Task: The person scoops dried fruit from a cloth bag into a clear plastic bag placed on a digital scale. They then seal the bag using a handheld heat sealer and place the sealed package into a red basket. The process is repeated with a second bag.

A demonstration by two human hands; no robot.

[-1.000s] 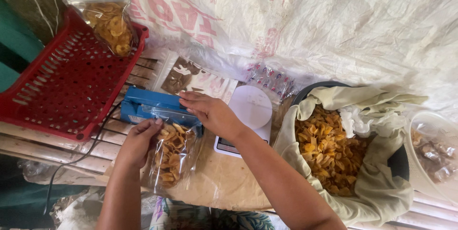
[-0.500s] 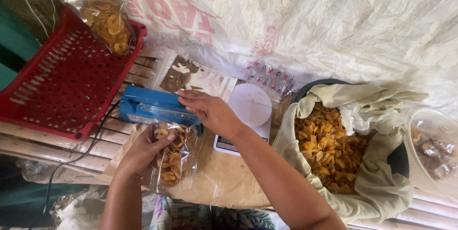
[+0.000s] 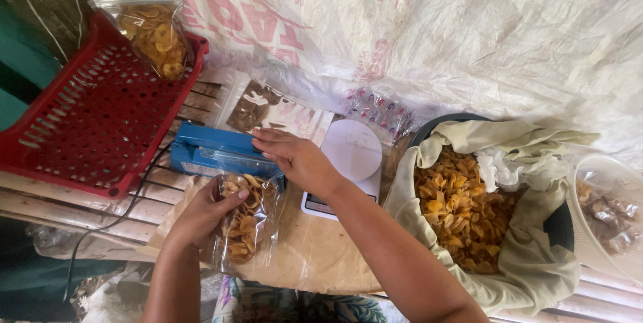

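Bench: wooden slats; red basket at ten o'clock.
Sealer: blue; my right hand presses flat on its arm, grip closed on nothing.
Chip bag: six o'clock of the sealer; my left hand pinches it.
Risk: a slack bag mouth could wrinkle, leaving a weak seam.

A clear bag of yellow chips lies with its mouth in the blue heat sealer.
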